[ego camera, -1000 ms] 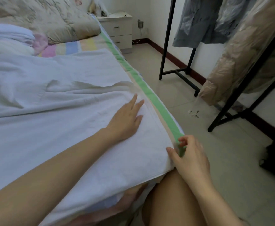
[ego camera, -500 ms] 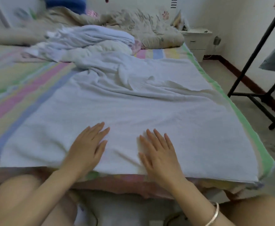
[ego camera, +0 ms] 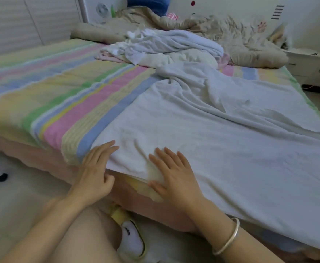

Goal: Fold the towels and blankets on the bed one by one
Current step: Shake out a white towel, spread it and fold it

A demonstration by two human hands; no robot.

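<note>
A large white terry towel (ego camera: 212, 133) is being pressed flat on the pastel-striped bed's (ego camera: 60, 95) front edge by the right hand (ego camera: 174, 173), fingers spread straight. Its left corner is being touched by the left hand (ego camera: 96, 168), fingers likewise straight.

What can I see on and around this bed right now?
spread towel: one, white, laid over the bed's near right part
towel pile: one heap, white, crumpled, farther up the bed
bed sheet: one, pastel stripes, covering the mattress
quilt: one, beige, bunched at the far end
nightstand: one, white, right of the bed
slipper: one, white and yellow, on the floor by the bed
bracelet: one, silver, on the right wrist
left hand: one, at the spread towel's near left corner
right hand: one, flat on the spread towel's near edge
</note>
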